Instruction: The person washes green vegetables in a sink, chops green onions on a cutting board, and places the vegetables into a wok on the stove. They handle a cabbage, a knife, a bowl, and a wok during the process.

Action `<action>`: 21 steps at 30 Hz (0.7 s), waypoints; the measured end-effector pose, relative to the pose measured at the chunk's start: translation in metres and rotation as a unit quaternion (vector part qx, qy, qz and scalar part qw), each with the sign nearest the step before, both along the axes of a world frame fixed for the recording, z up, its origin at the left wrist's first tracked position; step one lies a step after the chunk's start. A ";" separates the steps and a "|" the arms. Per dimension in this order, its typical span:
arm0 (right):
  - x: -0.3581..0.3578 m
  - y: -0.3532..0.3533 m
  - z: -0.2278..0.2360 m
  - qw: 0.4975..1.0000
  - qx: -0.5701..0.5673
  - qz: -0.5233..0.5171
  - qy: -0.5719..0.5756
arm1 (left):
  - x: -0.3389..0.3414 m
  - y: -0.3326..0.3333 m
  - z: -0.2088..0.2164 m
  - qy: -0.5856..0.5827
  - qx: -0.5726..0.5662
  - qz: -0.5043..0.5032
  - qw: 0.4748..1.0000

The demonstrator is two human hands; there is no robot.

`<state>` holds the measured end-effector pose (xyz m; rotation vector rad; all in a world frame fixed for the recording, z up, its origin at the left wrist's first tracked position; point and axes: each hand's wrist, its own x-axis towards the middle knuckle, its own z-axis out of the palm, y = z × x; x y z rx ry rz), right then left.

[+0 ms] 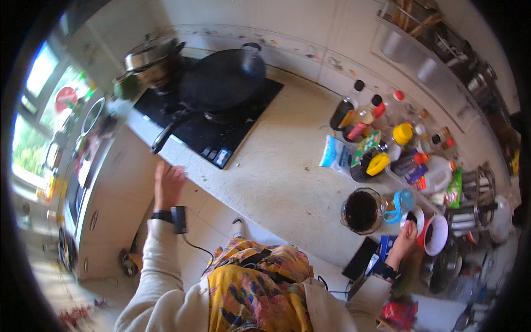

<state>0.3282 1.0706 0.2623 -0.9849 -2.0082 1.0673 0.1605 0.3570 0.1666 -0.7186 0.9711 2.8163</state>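
My left hand [168, 181] is just below the dark handle [160, 140] of a black wok [223, 78], at the counter's front edge. Its fingers look stretched out and slightly blurred, with nothing seen in them. At the right, my right hand [407, 239] reaches to a small white bowl [420, 214], its fingers pressed together. Something dark shows at the fingertips; whether it is held or lies in the bowl is unclear. Close by stand a glass bowl of dark contents [362, 211], a blue-lidded clear container [400, 206] and a red cup with a pale inside [435, 234].
The wok sits on a black cooktop [243, 130], beside a lidded steel pot [150, 55]. Sauce bottles [345, 108] and a blue-white packet [335, 153] crowd the back right. A black phone [360, 259] lies at the front edge. A rack [420, 50] hangs above.
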 end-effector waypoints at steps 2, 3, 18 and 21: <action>0.002 -0.014 0.014 0.998 0.039 -0.038 0.029 | -0.020 -0.048 -0.007 -0.007 0.055 0.089 0.994; 0.000 -0.024 0.020 0.998 0.042 -0.027 0.041 | -0.030 -0.063 -0.009 0.052 -0.042 0.090 0.994; 0.027 -0.123 0.056 0.994 0.044 -0.084 0.046 | -0.057 -0.113 -0.001 0.103 -0.246 0.010 0.964; 0.060 -0.071 0.080 0.986 0.082 -0.142 -0.008 | -0.056 -0.113 -0.005 0.089 -0.224 0.027 0.970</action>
